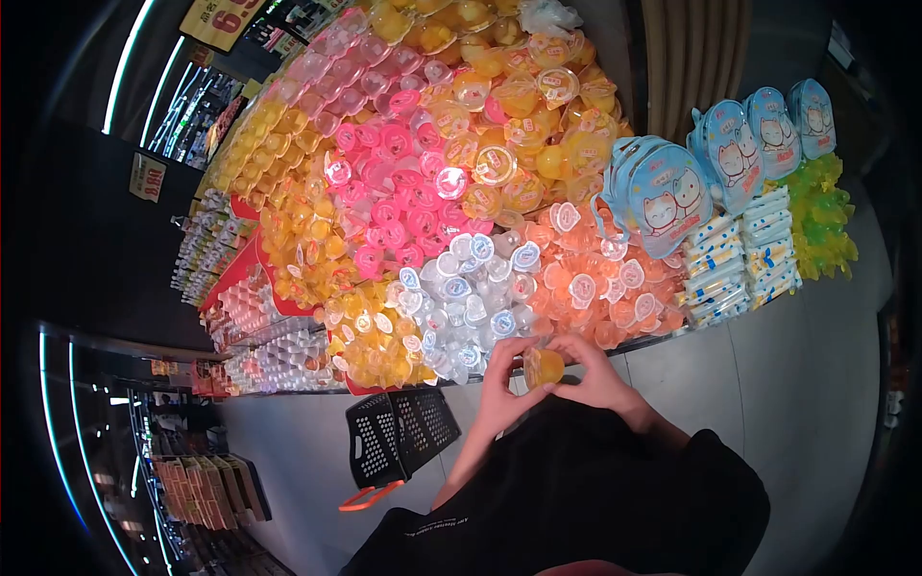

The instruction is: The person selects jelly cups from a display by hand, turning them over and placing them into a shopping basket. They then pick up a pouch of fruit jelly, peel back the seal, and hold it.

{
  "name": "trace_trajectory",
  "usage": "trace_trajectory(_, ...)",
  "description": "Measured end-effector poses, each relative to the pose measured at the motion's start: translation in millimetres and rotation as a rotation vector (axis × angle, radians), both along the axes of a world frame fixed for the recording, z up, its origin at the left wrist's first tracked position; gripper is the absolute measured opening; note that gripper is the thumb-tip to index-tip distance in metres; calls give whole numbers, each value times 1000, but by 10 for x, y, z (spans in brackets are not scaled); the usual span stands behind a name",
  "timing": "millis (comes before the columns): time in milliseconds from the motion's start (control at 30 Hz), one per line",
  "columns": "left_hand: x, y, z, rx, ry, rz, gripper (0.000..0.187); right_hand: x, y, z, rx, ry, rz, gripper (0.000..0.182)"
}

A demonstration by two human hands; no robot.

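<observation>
A yellow jelly cup [546,367] is held close in front of my body, between both hands. My left hand [501,384] closes on its left side, thumb underneath and fingers along the top. On the other side my right hand [592,376] grips the same cup with thumb and fingertips. Just beyond my hands lie piles of clear jelly cups [471,298] with white-and-blue lids and orange-pink jelly cups [605,278]. Yellow jelly cups [376,341] are heaped to the left of the clear ones.
Pink jelly cups [394,182] and more yellow ones [523,115] fill the display behind. Blue cat-printed backpacks [663,197], white packets [715,269] and green jelly packs [821,226] stand at right. A black shopping basket [399,432] with an orange handle rests on the floor [288,442] at left.
</observation>
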State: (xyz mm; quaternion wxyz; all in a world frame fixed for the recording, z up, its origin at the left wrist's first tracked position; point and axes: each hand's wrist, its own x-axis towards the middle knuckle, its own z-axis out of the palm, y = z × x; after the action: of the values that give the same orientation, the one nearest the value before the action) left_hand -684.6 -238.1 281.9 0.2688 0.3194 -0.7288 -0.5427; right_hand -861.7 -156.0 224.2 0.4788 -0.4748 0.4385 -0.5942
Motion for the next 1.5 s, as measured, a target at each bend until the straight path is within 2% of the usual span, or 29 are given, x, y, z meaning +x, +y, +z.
trace_trajectory(67,13,4,21,-19,2,-2,68,20,-4,1,-20,-15,22,60)
trace_trajectory(133,43,-10,22,-41,1,-11,68,105,8,-15,17,-204,24,60)
trace_trajectory(267,99,2,44,-24,-49,11,69,180,2,-209,47,-137,48,59)
trace_trajectory(333,153,17,57,-17,-62,19,69,149,-22,-138,29,-56,81,57)
trace_trajectory(467,270,2,-1,91,68,8,70,118,-80,78,26,-41,139,57)
trace_trajectory(533,304,7,-27,110,124,8,71,91,-98,174,108,-213,283,58)
trace_trajectory(567,317,10,-40,133,165,20,72,95,-97,148,110,-209,286,58)
trace_trajectory(633,346,-14,-30,155,210,25,73,110,-120,32,149,-482,340,50)
trace_trajectory(700,388,-40,17,89,108,-20,75,116,-110,-19,145,-431,355,49)
trace_trajectory(800,426,-73,79,213,31,-28,75,136,-95,-45,133,-383,362,48)
trace_trajectory(967,474,-163,6,189,-53,-56,72,161,-120,-38,102,-369,315,52)
trace_trajectory(1067,449,-124,-30,202,3,1,71,141,-122,54,137,-386,324,62)
trace_trajectory(1100,452,-119,-84,190,5,-8,71,102,-95,106,115,-231,292,69)
trace_trajectory(1133,451,-112,-136,110,-44,13,72,63,-81,141,96,-76,258,75)
trace_trajectory(1167,434,-116,-172,31,-93,37,72,27,-87,155,88,-72,253,75)
trace_trajectory(1200,376,-103,-113,-165,-217,61,73,0,-92,163,70,-38,240,79)
trace_trajectory(1233,315,-89,-40,-167,-216,60,73,-12,-92,166,56,-4,229,84)
trace_trajectory(1267,251,-66,33,-262,-321,55,74,-5,-93,146,59,-5,229,84)
trace_trajectory(1300,196,-35,60,-353,-426,49,75,9,-89,109,46,105,171,85)
trace_trajectory(1333,147,-16,26,-336,-411,44,76,13,-83,95,33,219,113,87)
trace_trajectory(1500,73,-34,6,-411,-366,2,78,80,-173,103,64,194,78,87)
